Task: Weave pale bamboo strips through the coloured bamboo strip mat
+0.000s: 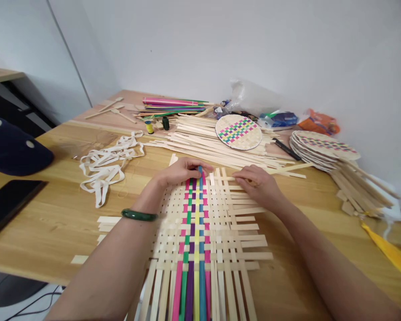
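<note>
A half-woven mat of pale bamboo strips (220, 223) lies before me, with pink, green, purple, yellow and blue strips running lengthwise through its middle. At its far edge my left hand (183, 171), with a dark green bangle (139, 216) on the wrist, pinches the end of the blue strip (201, 232). My right hand (259, 183) is closed at the far right corner, fingertips on the end of a pale crosswise strip (225, 178). That strip runs left toward the coloured ones. Loose strip ends stick out on the right and toward me.
Behind the mat lie loose pale strips (200, 145), a finished round woven disc (239, 131), coloured strips (170, 104) and thread spools (149, 127). White tape (108, 165) and a phone (11, 207) lie left. Stacked woven fans (321, 147) and a yellow tassel (387, 252) are right.
</note>
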`<act>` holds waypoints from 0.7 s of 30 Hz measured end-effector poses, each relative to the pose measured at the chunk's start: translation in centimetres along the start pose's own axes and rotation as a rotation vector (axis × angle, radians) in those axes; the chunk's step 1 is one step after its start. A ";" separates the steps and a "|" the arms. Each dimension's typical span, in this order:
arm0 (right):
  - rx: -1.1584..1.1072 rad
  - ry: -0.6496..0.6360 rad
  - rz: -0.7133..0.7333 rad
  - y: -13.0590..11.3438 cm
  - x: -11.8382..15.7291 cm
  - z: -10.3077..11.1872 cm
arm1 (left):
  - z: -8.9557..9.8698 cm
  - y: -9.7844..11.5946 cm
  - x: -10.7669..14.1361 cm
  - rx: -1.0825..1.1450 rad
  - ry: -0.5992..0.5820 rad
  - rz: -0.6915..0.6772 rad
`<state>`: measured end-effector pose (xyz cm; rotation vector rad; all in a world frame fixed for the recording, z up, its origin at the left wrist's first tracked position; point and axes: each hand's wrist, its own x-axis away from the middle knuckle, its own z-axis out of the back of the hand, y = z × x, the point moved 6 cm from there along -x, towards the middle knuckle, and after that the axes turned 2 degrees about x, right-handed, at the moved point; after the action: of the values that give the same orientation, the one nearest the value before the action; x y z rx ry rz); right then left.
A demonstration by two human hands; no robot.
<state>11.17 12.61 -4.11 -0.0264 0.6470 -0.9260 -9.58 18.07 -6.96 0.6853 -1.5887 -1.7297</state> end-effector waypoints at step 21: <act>-0.046 0.042 -0.044 0.4 2.2 -1.6 | -0.2 1.0 -0.3 -0.668 0.178 -0.151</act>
<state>11.54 11.60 -6.66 -0.0620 0.7091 -0.9560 -9.14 18.16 -6.00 0.6013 -0.7708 -2.0794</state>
